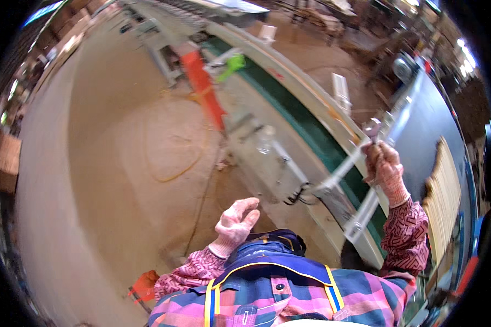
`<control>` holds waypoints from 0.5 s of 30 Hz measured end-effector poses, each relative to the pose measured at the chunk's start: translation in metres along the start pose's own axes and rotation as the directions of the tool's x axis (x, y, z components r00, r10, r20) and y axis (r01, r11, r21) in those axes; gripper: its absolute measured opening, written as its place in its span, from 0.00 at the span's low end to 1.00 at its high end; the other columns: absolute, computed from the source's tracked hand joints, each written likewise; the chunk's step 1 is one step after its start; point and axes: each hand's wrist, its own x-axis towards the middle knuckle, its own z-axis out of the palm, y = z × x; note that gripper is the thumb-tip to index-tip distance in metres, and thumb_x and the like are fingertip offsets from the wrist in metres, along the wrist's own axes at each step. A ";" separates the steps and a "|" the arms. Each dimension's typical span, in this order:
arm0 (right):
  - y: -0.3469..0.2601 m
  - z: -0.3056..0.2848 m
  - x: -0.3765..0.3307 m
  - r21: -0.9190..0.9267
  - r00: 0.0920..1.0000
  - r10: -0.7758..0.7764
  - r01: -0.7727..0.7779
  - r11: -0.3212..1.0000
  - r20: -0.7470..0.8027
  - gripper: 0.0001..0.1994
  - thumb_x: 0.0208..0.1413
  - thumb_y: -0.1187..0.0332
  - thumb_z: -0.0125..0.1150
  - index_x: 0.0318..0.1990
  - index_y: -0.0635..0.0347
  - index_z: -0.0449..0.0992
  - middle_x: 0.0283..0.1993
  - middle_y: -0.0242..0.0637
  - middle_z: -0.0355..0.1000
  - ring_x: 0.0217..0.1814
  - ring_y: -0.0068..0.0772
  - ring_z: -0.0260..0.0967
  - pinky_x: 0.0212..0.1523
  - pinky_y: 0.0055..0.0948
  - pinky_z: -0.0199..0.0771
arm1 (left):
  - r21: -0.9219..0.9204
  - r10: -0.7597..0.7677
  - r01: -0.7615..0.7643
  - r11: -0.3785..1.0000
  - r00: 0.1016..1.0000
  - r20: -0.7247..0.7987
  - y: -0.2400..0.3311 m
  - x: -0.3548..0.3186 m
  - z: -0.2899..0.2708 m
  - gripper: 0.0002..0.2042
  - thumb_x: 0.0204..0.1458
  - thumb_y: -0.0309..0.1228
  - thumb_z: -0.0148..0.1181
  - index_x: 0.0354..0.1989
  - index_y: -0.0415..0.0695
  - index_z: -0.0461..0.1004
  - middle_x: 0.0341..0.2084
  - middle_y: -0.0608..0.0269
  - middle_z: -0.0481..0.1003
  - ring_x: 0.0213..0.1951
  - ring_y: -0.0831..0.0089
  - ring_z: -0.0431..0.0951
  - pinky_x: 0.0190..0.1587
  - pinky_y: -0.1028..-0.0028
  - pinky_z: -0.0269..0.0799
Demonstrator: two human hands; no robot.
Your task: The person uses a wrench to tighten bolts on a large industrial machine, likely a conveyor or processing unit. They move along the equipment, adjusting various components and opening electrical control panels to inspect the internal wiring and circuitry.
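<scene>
My right hand (385, 166), in a pale work glove, is closed round a wrench (372, 128) whose shiny metal head sticks up past the fingers; motion blurs its shape. It is above the far side rail of a conveyor with a dark green belt (321, 140). Close below that hand, a light metal crossbar (341, 173) spans the belt. My left hand (235, 222), gloved too, hovers in front of my body on the near side of the conveyor. Its thumb is apart from the bent fingers and nothing shows between them.
Black cables (299, 195) hang at the conveyor's near side. An orange-red panel (203, 90) and a bright green piece (232, 67) are farther along it. A stack of thin wooden sheets (443, 199) stands at right, beside a grey-blue surface (428, 117). Dusty brown floor (125, 136) stretches left.
</scene>
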 end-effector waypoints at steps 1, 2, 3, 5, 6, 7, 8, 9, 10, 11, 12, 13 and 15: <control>-0.007 0.037 0.020 -0.040 0.982 -0.092 0.100 0.994 0.166 0.18 0.64 0.57 0.48 0.38 0.66 0.75 0.23 0.26 0.64 0.19 0.16 0.62 0.18 0.19 0.67 | -0.052 -0.062 0.060 0.997 0.997 -0.037 0.008 0.010 -0.018 0.14 0.54 0.25 0.60 0.49 0.36 0.73 0.43 0.59 0.76 0.46 0.73 0.76 0.52 0.74 0.70; -0.024 0.092 0.042 -0.104 0.974 0.062 -0.040 0.994 0.216 0.19 0.63 0.55 0.49 0.39 0.67 0.74 0.22 0.27 0.64 0.19 0.18 0.62 0.17 0.20 0.69 | -0.196 -0.111 0.090 0.976 0.989 -0.100 0.017 0.015 -0.039 0.15 0.54 0.26 0.61 0.50 0.36 0.72 0.44 0.58 0.76 0.47 0.72 0.75 0.53 0.74 0.69; -0.033 0.139 0.062 -0.033 0.929 0.051 -0.042 0.999 0.367 0.19 0.63 0.56 0.49 0.40 0.67 0.74 0.22 0.29 0.65 0.20 0.19 0.64 0.17 0.20 0.69 | -0.246 -0.059 0.023 0.969 0.989 -0.139 0.018 0.019 -0.058 0.16 0.55 0.27 0.61 0.50 0.35 0.71 0.44 0.58 0.76 0.47 0.72 0.75 0.53 0.74 0.69; -0.026 0.224 0.091 0.345 0.801 -0.036 -0.216 0.914 0.598 0.19 0.59 0.55 0.56 0.44 0.66 0.73 0.26 0.33 0.68 0.23 0.22 0.66 0.20 0.25 0.73 | -0.298 -0.008 -0.045 0.954 0.985 -0.174 0.008 0.031 -0.089 0.18 0.56 0.30 0.62 0.52 0.34 0.70 0.45 0.56 0.76 0.49 0.72 0.74 0.54 0.74 0.68; -0.030 0.274 0.105 0.264 0.781 0.136 -0.362 0.894 0.609 0.25 0.54 0.52 0.62 0.48 0.66 0.71 0.29 0.34 0.70 0.25 0.27 0.69 0.25 0.31 0.77 | -0.283 -0.030 -0.037 0.958 0.972 -0.232 0.011 0.035 -0.106 0.18 0.56 0.29 0.61 0.52 0.35 0.70 0.45 0.57 0.75 0.47 0.73 0.74 0.52 0.74 0.69; -0.021 0.324 0.119 0.388 0.747 0.111 -0.459 0.799 0.655 0.26 0.47 0.53 0.67 0.47 0.63 0.72 0.31 0.39 0.72 0.29 0.35 0.73 0.30 0.35 0.78 | -0.303 -0.095 0.007 0.953 0.956 -0.278 0.010 0.044 -0.128 0.16 0.57 0.30 0.60 0.51 0.35 0.70 0.42 0.59 0.76 0.43 0.75 0.74 0.47 0.76 0.70; -0.019 0.369 0.129 0.397 0.700 0.139 -0.544 0.740 0.700 0.23 0.49 0.56 0.65 0.46 0.62 0.72 0.32 0.40 0.72 0.31 0.37 0.73 0.31 0.35 0.77 | -0.324 -0.148 0.033 0.945 0.930 -0.336 0.010 0.051 -0.149 0.15 0.58 0.32 0.59 0.50 0.35 0.71 0.38 0.61 0.76 0.39 0.77 0.74 0.42 0.77 0.71; -0.016 0.414 0.135 0.379 0.646 0.188 -0.630 0.678 0.740 0.19 0.51 0.58 0.63 0.45 0.62 0.72 0.33 0.41 0.72 0.32 0.38 0.74 0.32 0.35 0.77 | -0.319 -0.192 0.077 0.945 0.917 -0.349 0.001 0.055 -0.173 0.15 0.58 0.33 0.58 0.48 0.36 0.71 0.36 0.63 0.75 0.36 0.78 0.73 0.38 0.77 0.70; -0.012 0.457 0.141 0.360 0.591 0.236 -0.710 0.605 0.771 0.17 0.53 0.60 0.61 0.44 0.61 0.72 0.33 0.42 0.72 0.34 0.39 0.74 0.33 0.35 0.76 | -0.317 -0.238 0.121 0.941 0.901 -0.363 -0.018 0.058 -0.199 0.14 0.59 0.34 0.57 0.47 0.37 0.72 0.33 0.64 0.75 0.32 0.79 0.72 0.35 0.78 0.69; -0.007 0.492 0.148 0.348 0.564 0.276 -0.754 0.558 0.779 0.14 0.55 0.62 0.59 0.43 0.60 0.72 0.34 0.43 0.72 0.36 0.40 0.74 0.34 0.35 0.76 | -0.319 -0.274 0.157 0.935 0.891 -0.363 -0.034 0.064 -0.223 0.13 0.59 0.35 0.56 0.46 0.38 0.72 0.31 0.66 0.74 0.29 0.80 0.71 0.31 0.79 0.68; -0.003 0.522 0.155 0.334 0.590 0.260 -0.707 0.623 0.764 0.11 0.56 0.64 0.57 0.42 0.60 0.72 0.35 0.44 0.72 0.38 0.42 0.74 0.35 0.35 0.75 | -0.346 -0.322 0.185 0.920 0.859 -0.399 -0.038 0.073 -0.243 0.13 0.60 0.38 0.55 0.43 0.40 0.73 0.25 0.69 0.73 0.23 0.81 0.69 0.26 0.79 0.66; 0.003 0.546 0.171 0.186 0.701 -0.083 -0.072 0.980 0.709 0.11 0.56 0.66 0.56 0.44 0.60 0.72 0.35 0.44 0.72 0.38 0.42 0.74 0.35 0.35 0.75 | -0.367 -0.384 0.228 0.902 0.812 -0.440 -0.052 0.083 -0.267 0.13 0.59 0.40 0.56 0.41 0.42 0.75 0.24 0.70 0.73 0.23 0.81 0.69 0.25 0.79 0.66; 0.005 0.584 0.209 0.062 0.566 -0.384 0.505 0.861 0.730 0.11 0.55 0.67 0.57 0.44 0.60 0.72 0.35 0.41 0.73 0.40 0.40 0.74 0.37 0.34 0.75 | -0.305 -0.464 0.353 0.885 0.729 -0.503 -0.059 0.117 -0.313 0.14 0.58 0.42 0.56 0.38 0.42 0.77 0.21 0.71 0.72 0.22 0.82 0.68 0.25 0.78 0.64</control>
